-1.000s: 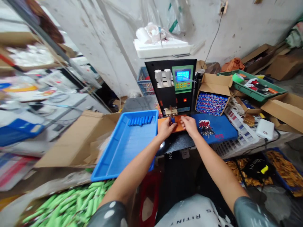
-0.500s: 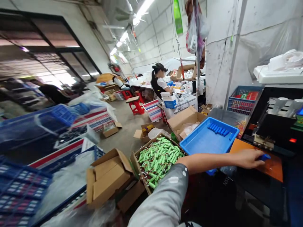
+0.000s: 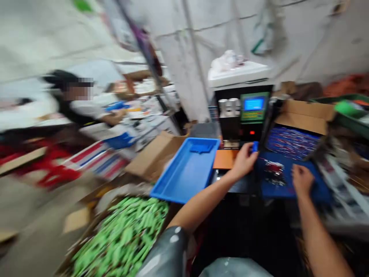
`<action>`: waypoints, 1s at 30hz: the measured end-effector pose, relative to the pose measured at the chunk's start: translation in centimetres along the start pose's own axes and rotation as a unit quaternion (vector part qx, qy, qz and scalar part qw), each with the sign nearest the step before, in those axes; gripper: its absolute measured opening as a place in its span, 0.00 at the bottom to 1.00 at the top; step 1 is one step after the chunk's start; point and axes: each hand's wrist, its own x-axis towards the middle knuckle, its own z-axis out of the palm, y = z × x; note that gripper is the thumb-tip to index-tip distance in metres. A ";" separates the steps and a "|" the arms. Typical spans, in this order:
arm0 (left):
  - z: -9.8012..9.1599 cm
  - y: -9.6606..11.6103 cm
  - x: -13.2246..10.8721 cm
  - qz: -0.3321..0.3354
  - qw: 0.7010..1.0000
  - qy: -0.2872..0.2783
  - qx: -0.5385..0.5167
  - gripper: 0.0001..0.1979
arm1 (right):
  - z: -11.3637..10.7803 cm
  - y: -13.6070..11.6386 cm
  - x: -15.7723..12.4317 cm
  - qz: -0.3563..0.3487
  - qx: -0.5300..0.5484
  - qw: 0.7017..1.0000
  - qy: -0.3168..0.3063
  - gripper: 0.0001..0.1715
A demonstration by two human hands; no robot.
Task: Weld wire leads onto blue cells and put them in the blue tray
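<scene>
The picture is smeared by head motion. My left hand (image 3: 243,161) is closed on a small blue battery cell (image 3: 255,146), held just in front of the black welding machine (image 3: 245,115), above the orange plate (image 3: 225,159). My right hand (image 3: 302,180) rests on the dark blue mat (image 3: 317,190), beside a small heap of red and dark bits (image 3: 272,170). Its fingers look curled, but blur hides whether they hold anything.
A blue tray (image 3: 184,175) with a few blue cells stands left of the machine. A box of green cells (image 3: 121,234) lies at lower left. An open carton of blue cells (image 3: 291,140) is at right. Another person (image 3: 77,104) sits at a far table.
The camera has swung back from the room on the left to the machine. My left hand has lifted the blue cell off the orange plate. My right hand is back in view on the mat.
</scene>
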 end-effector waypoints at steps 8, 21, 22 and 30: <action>4.5 -2.4 5.1 -0.043 0.999 -0.001 -0.030 0.15 | -5.5 1.9 -0.8 0.093 0.095 0.991 0.016 0.43; 9.6 -4.6 13.2 0.012 0.955 0.117 0.272 0.05 | -5.6 1.2 -1.5 0.086 0.155 0.984 -0.002 0.35; 9.7 -4.5 13.5 0.027 0.947 0.120 0.295 0.05 | -5.5 1.2 -1.5 0.086 0.159 0.984 -0.004 0.35; 11.4 -3.9 16.3 0.078 0.903 0.133 0.402 0.03 | -5.6 1.3 -1.5 0.082 0.176 0.981 -0.021 0.34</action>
